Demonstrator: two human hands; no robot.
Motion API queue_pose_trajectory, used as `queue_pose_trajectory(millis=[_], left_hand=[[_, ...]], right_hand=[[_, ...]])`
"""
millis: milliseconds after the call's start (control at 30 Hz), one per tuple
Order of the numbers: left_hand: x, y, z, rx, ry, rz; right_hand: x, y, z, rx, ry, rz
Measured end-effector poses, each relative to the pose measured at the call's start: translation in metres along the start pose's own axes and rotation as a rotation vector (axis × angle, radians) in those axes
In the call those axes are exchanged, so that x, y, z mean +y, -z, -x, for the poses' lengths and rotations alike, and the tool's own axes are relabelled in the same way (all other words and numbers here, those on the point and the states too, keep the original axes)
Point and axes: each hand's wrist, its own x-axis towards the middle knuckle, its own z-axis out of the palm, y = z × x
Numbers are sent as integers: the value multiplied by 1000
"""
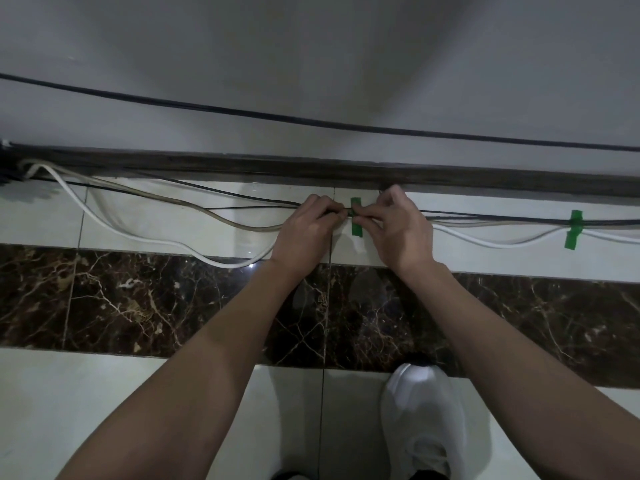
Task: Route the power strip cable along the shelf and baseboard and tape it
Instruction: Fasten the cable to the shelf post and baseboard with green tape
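Here both hands meet on the floor just below the baseboard (311, 168), working at one green tape strip (356, 227). The left hand (308, 230) has its fingers curled, pinching the thin black cables (519, 218) right at the strip's 9 o'clock edge. The right hand (398, 230) pinches thumb to forefinger on the strip itself, where it crosses the cables. The white cable (221, 262) (probably the power strip's lead, though no strip is in view) passes under the hands, well off the baseboard at 9 o'clock, where it sags in a wide loop toward the dark marble band (138, 299).

What could go wrong: the strip may be gripping only the black cables, leaving the white one outside it, so the loop stays slack. The glossy tile gives tape little hold, and a strip pressed down over a raised bunch can bridge it and peel. Pulling the loop tight from here could also tug the second tape strip (575, 232) at 3 o'clock, which already sits crooked.

Counted:
- Two green strips.
- One white cable.
- One beige cable (225, 221).
- At least two thin black cables on the floor.
- One more black cable (277, 116) along the wall at 12 o'clock.
- One white shoe (422, 427) at 5 o'clock.
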Motion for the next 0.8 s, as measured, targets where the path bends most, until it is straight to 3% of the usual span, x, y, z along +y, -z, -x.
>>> queue_pose_trajectory(millis=[400,800], left_hand=[[1,0,-1,-39,27,-23],[3,0,0,-8,40,-12]], right_hand=[[-1,-8,1,74,-56,40],[4,-18,14,123,3,71]])
